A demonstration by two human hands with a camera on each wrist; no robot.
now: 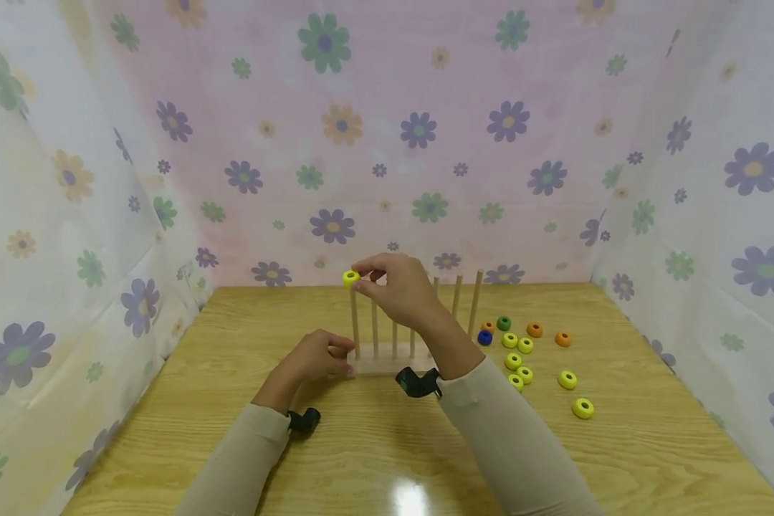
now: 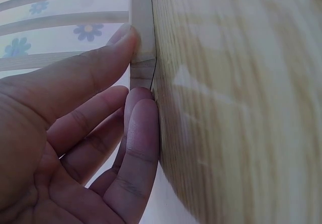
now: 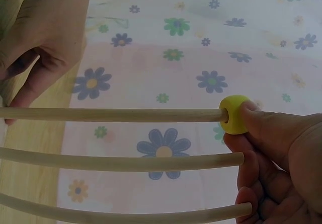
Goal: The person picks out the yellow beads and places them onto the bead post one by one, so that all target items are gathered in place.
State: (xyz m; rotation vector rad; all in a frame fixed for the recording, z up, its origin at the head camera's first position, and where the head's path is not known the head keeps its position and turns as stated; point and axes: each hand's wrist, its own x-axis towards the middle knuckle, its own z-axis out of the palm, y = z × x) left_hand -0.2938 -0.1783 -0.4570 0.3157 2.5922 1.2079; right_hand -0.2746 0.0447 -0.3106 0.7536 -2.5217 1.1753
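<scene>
My right hand (image 1: pixel 400 290) pinches a yellow bead (image 1: pixel 351 279) between thumb and fingers at the top of the leftmost peg (image 1: pixel 355 322). In the right wrist view the peg's tip meets the hole of the yellow bead (image 3: pixel 234 114), and my other fingers lie by the tips of the neighbouring pegs. My left hand (image 1: pixel 319 355) grips the left end of the wooden peg stand's base (image 1: pixel 380 365). The left wrist view has the thumb on the base (image 2: pixel 143 32) and the fingertips around its end, close to the tabletop. Upright pegs stand in a row along it.
Right of the stand lie several loose yellow beads (image 1: pixel 567 380), a few orange beads (image 1: pixel 534 330), a green bead (image 1: pixel 504 323) and a blue bead (image 1: pixel 485 337). The wooden table (image 1: pixel 232 344) is enclosed by flower-patterned cloth (image 1: pixel 387 143) at the back and sides.
</scene>
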